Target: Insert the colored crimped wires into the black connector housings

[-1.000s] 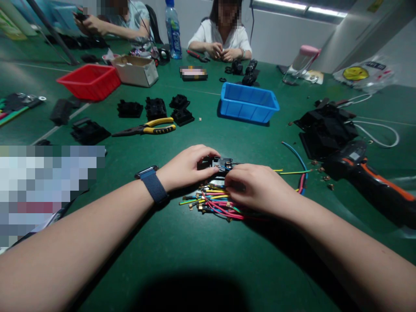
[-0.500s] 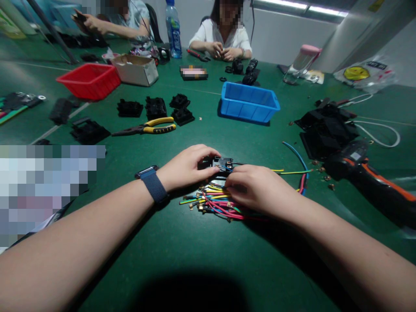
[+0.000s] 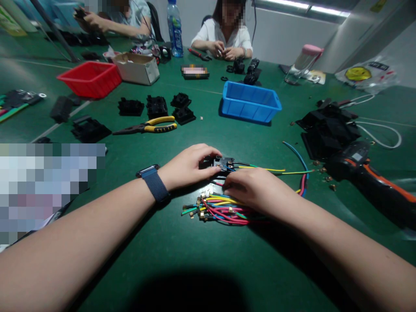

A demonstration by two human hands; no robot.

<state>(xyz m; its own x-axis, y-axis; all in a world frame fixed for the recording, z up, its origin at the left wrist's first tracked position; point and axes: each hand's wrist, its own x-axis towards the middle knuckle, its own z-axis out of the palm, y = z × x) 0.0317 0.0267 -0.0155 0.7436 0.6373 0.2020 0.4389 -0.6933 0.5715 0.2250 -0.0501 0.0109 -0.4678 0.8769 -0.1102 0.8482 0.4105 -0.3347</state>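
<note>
My left hand, a watch on its wrist, grips a small black plastic socket part between thumb and fingers, low over the green table. Yellow and dark wires run out of the part to the right. Close beside it, my right hand is closed in a pinch on a wire; a short red length pokes out left of its fingertips, which are partly hidden. Under and in front of the right hand lies a bundle of coloured wires with brass terminals at their ends.
Yellow-handled pliers and black plastic parts lie beyond my left hand. A blue bin and a red bin stand further back. At right are a black-orange power tool and black housings. Two people sit across the table.
My right hand has shifted slightly, and a red wire end now shows at its fingertips, apart from the bundle. The bundle lies a little lower. My left hand keeps its hold.
</note>
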